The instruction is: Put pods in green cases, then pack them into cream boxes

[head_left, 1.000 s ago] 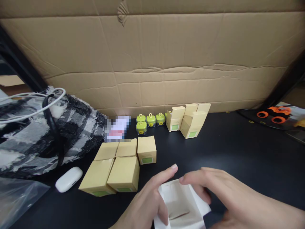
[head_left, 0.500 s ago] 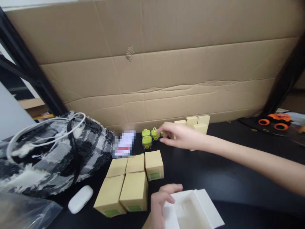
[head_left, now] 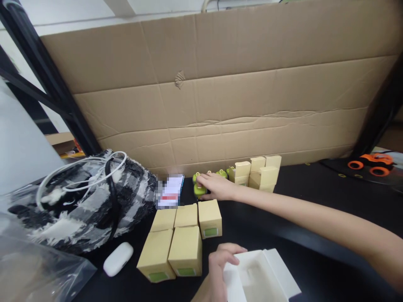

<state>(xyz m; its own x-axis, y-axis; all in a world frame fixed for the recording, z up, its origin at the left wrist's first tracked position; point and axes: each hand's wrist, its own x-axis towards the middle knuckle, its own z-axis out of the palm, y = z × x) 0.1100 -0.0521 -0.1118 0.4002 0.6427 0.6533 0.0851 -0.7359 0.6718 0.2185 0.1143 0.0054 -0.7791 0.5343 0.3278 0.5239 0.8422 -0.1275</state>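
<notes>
My left hand (head_left: 220, 266) grips the left wall of an open white box (head_left: 261, 277) at the bottom, fingers over its rim. The inside of the box that shows holds nothing. My right hand (head_left: 217, 186) reaches to the back, its fingers and thumb closed round the front small green case (head_left: 200, 191). Other green cases (head_left: 221, 173) with loops on top stand behind and beside that hand, partly hidden by it. Just in front of it are several closed tan cartons (head_left: 185, 239) with green labels, grouped in two rows.
Open tan cartons (head_left: 260, 174) with raised flaps stand by the cardboard wall (head_left: 233, 92). At left lie a phone (head_left: 171, 191), a black-and-white frayed bag (head_left: 91, 205) with a white cable, a white earbud case (head_left: 118, 259) and a clear plastic bag (head_left: 44, 256). An orange toy car (head_left: 371, 163) sits far right.
My right hand has moved left and down onto the front green case, uncovering the open cartons. My left hand keeps hold of the white box. The view has shifted slightly.
</notes>
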